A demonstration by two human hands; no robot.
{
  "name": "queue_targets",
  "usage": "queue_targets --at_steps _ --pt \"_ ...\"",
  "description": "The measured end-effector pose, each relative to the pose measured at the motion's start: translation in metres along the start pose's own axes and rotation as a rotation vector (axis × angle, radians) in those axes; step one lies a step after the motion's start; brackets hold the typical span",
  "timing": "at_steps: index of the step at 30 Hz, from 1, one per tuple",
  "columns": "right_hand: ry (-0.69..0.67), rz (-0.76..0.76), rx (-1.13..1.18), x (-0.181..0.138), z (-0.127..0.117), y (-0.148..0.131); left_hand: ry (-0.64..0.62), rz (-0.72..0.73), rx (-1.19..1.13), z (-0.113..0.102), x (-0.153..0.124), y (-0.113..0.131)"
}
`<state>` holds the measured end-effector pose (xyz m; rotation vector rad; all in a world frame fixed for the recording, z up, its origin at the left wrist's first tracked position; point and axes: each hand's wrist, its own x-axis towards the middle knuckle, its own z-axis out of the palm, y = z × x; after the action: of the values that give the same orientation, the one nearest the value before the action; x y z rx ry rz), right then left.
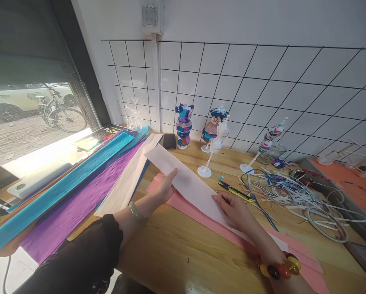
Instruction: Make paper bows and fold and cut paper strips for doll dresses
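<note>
A long folded strip of pale paper (195, 185) is held slantwise above the table by both hands. My left hand (166, 188) grips its lower edge near the far left end, thumb on top and the other fingers hidden beneath. My right hand (233, 210) is closed on the strip farther along, toward its near right end. Under the strip lies folded pink paper (198, 216) on the wooden table (167, 253). Yellow-handled snips or a cutter (238, 192) lie just beyond my right hand.
Small dress-form mannequins (183, 126) stand along the wall. A tangle of cords and paper strips (293, 196) covers the right side, near an orange-lined tray (344, 179). Blue (78, 179) and purple paper (87, 204) extend across the left. A dark phone-like object (169, 141) lies behind.
</note>
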<state>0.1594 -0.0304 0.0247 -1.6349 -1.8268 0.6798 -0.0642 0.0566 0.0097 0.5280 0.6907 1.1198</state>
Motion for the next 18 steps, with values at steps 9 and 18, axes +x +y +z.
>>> queue_targets --at_steps 9,18 --pt "0.016 0.121 -0.078 0.001 -0.016 0.01 0.096 0.01 -0.119 -0.003 0.008 0.006" --pt "-0.051 0.051 -0.148 0.002 -0.014 0.012 0.09 -0.009 -0.128 -0.008 0.012 0.005"
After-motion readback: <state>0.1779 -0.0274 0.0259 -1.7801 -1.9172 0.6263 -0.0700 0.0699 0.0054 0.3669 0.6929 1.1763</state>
